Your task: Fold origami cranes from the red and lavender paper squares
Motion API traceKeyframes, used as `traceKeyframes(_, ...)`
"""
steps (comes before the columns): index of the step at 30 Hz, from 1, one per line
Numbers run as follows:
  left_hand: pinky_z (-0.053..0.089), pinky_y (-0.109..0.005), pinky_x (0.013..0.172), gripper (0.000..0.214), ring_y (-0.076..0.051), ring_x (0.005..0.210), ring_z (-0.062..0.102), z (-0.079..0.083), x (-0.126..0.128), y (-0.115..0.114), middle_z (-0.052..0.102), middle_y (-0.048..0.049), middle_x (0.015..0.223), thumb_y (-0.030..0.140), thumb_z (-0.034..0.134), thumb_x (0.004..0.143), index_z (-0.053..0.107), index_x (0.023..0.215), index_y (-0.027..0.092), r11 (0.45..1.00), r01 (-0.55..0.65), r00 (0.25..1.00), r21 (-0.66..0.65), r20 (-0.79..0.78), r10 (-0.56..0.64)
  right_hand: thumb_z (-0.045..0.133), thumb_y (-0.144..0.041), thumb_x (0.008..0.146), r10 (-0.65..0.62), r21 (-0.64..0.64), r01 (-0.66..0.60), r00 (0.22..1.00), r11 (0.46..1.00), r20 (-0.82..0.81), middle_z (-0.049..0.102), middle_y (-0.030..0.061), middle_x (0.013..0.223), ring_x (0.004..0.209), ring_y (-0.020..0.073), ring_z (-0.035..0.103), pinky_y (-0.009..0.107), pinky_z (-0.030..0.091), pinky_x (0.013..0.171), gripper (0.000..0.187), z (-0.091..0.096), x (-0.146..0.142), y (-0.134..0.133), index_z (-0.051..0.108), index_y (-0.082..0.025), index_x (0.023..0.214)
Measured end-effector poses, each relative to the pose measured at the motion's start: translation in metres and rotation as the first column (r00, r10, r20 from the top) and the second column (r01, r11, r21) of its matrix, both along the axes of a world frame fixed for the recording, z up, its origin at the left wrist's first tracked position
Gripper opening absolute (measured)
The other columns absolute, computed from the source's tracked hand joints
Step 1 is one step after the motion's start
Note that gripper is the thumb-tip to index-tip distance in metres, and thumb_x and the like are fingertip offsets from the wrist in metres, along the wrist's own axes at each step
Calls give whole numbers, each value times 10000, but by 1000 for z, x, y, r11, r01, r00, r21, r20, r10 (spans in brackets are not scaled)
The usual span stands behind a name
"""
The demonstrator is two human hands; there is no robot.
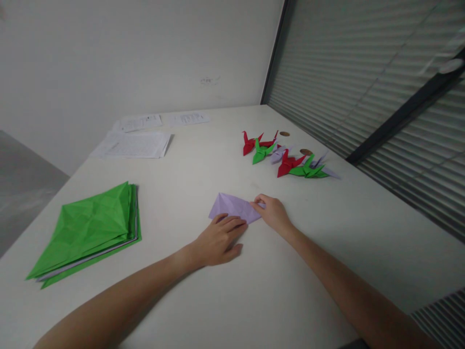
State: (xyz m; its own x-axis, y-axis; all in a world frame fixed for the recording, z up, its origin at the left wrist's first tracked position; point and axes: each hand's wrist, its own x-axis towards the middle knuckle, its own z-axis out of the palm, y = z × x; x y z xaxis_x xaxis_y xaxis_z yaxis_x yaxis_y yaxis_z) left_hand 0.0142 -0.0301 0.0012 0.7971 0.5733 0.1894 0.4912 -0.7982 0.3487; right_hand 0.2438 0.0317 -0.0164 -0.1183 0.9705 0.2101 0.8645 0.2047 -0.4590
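Observation:
A folded lilac paper point(232, 206) lies flat on the white table point(203, 169) in front of me. My left hand point(218, 240) rests flat with its fingers stretched out, fingertips on the paper's near edge. At the paper's right corner my right hand point(273, 212) has its fingers curled and pressed down on the fold.
A stack of green paper sheets point(89, 228) lies at the left. Several folded paper cranes point(286, 156) in red, green and lilac sit at the back right, near two brown discs point(306, 151). Printed sheets point(134, 143) lie at the far edge. Window blinds point(363, 72) run along the right.

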Motion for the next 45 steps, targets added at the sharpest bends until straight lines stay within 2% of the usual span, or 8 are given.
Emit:
traceKeyframes(7,242,-517,1156,559,-280,1427,323,2,0,2,379,-138,1525,372,491,911,408,1423,163,1000,10,998,-16,-56,-10,595,-370,861,-7,4,7,1000,1000,-4,720,37,725,649,194,650,269,395,596,182,-1,1,0,657,-218,782)
traceKeyframes(19,193,-513,1181,634,-264,1419,348,0,2,0,405,-131,1510,386,474,913,309,1481,158,1000,-16,999,-22,-35,16,600,-349,853,11,34,-11,1000,999,7,715,25,722,601,176,616,263,364,566,147,0,1,0,654,-225,795)
traceKeyframes(28,177,-519,1185,605,-286,1437,300,2,2,1,350,-124,1542,403,484,907,384,1447,151,1000,-19,996,6,-92,20,593,-323,878,9,28,-10,999,1000,45,714,21,732,632,182,625,276,379,595,125,-1,-1,-1,667,-227,848)
traceKeyframes(31,173,-516,1185,609,-286,1434,308,1,2,2,353,-119,1542,410,491,901,382,1449,166,1000,-18,996,7,-85,19,592,-306,887,17,89,-26,995,996,99,719,42,805,747,205,634,305,406,682,129,3,-1,-3,681,-216,863)
traceKeyframes(34,178,-512,1185,612,-284,1430,316,0,1,3,361,-106,1540,419,493,900,377,1453,185,1000,-14,998,7,-68,14,621,-331,880,9,242,-50,986,969,169,721,75,938,924,254,609,369,400,803,152,16,-1,-12,714,-214,907)
traceKeyframes(36,184,-510,1184,615,-281,1427,321,0,1,3,368,-103,1536,424,495,899,377,1454,187,1000,-13,998,9,-63,14,603,-332,901,121,282,-178,970,943,210,729,67,988,980,250,603,395,383,865,163,26,-2,-24,728,-229,921)
traceKeyframes(39,187,-509,1185,607,-277,1426,325,0,1,3,369,-107,1535,422,505,892,399,1439,183,1000,-16,998,9,-63,17,550,-330,942,340,213,-414,887,885,313,744,54,1042,1091,250,599,438,348,973,212,35,-5,-46,722,-231,1017)
traceKeyframes(45,207,-516,1178,638,-282,1423,333,2,2,3,375,-108,1531,411,508,885,362,1462,181,1000,-16,998,-10,-58,16,487,-520,942,400,115,-474,830,873,390,644,86,1296,1247,300,542,532,315,1074,459,20,1,-70,631,-212,1251)
